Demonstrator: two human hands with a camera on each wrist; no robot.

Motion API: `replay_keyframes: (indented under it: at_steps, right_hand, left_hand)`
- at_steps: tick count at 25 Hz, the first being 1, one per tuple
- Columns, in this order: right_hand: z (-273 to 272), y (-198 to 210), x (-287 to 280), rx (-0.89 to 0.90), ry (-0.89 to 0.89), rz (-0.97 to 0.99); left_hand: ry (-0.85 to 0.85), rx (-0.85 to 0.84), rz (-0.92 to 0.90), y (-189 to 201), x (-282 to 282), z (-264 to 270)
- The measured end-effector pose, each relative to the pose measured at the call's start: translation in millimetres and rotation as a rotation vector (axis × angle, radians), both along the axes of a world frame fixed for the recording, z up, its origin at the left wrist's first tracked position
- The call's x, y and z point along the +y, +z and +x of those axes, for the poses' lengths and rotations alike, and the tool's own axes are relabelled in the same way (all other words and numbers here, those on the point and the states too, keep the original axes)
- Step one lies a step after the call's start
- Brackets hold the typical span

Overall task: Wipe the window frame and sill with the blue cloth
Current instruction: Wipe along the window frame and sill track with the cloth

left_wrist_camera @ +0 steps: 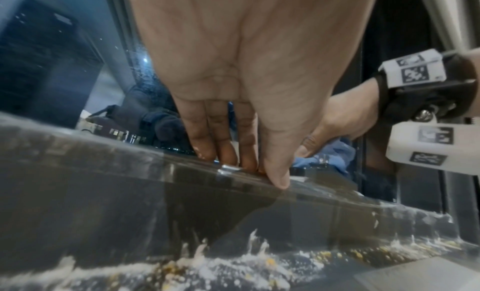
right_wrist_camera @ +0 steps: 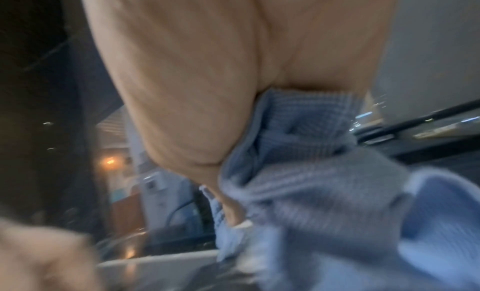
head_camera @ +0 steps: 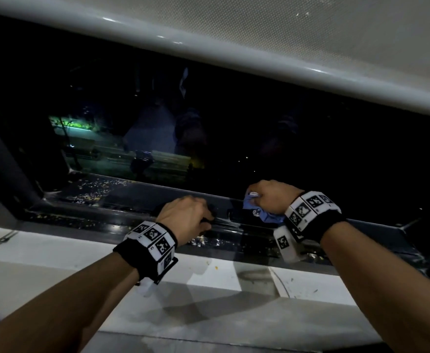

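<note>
The right hand (head_camera: 272,197) is working at the dark metal window frame (head_camera: 142,200), its grip closed around a bunched light-blue woven cloth (head_camera: 262,212); the right wrist view is showing the fabric (right_wrist_camera: 298,192) crumpled in the palm with loose folds spilling below. The cloth is sitting on the upper rail of the frame, right at the foot of the dark glass pane (head_camera: 310,138). The left hand (head_camera: 183,215) is bracing just beside it, holding nothing: in the left wrist view its straight fingers (left_wrist_camera: 221,139) and thumb are pressing down on the rail's edge.

Judging by how things lie, the job is looking far from finished. Pale crumbs and yellowish specks (head_camera: 94,187) are littering the track toward the left corner, and more white, flaky grime (left_wrist_camera: 233,262) is lying along the lower channel in front of the left hand. The white stone sill (head_camera: 56,263) nearer the person is carrying smudges and a few small spots too. The rail around the cloth is gleaming somewhat, which suggests this stretch is being done, though I cannot tell how clean it is. Left to do, it seems: the left run of the track, the lower channel, the far right end, and the sill itself.
</note>
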State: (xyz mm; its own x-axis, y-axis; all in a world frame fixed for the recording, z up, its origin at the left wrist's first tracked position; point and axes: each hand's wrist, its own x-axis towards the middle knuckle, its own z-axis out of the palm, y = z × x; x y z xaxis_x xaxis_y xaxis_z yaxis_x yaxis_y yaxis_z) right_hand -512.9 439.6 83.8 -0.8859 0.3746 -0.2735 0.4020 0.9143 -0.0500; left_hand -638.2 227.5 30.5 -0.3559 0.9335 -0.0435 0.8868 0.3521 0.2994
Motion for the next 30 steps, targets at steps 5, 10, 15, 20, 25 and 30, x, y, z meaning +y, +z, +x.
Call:
replay_keyframes:
  at_steps: [5,10,15,20,25,30]
  right_hand:
    - [-21,14,-33,0.089,0.099,-0.28]
    - [-7,18,-35,0.018,-0.012,0.076]
    - [-20,-23,-92,0.254,0.097,-0.128]
    - [-21,-49,-90,0.426,-0.285,0.155]
    - [-67,-85,-177,0.502,-0.038,-0.064]
    - [-48,-67,-153,0.855,-0.304,-0.384]
  left_hand:
    - [-0.047,-0.015,-0.036,5,-7,-6]
    - [0.095,0.006,0.003,15,-52,-45]
    - [0.203,0.029,-0.024,7,-100,-79]
    - [0.271,0.037,0.074,-11,-146,-115]
    - [0.188,0.094,0.102,-24,-160,-131]
    - [0.133,0.073,0.077,-17,-164,-131]
